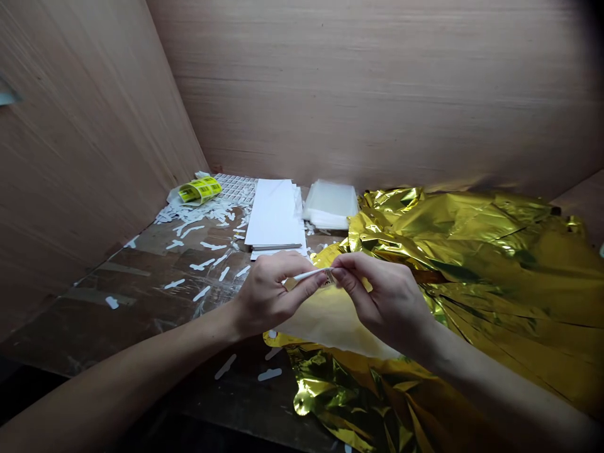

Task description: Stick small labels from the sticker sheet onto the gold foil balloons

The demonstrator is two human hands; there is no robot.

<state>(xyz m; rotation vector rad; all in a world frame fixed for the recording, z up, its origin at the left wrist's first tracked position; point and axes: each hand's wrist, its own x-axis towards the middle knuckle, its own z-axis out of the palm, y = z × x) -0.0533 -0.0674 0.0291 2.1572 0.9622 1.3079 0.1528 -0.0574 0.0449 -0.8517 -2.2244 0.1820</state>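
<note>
My left hand (280,289) pinches the left part of a narrow white folded edge at the centre of the view. My right hand (377,292) grips the same edge at its right part, thumb and forefinger closed on it. Below the hands hangs a pale translucent bag (330,318), which seems joined to that edge. A small printed patch shows between the fingertips. Under and to the right of the bag lies crumpled gold foil (509,277), with a rounded tab at its lower left.
Behind the hands are a stack of white cards (271,214) and a stack of clear bags (331,204). At the back left lie a yellow label roll (201,190) and a sheet of small labels (234,187). White paper strips (201,293) litter the brown table (117,321). Wooden panels (353,88) enclose it.
</note>
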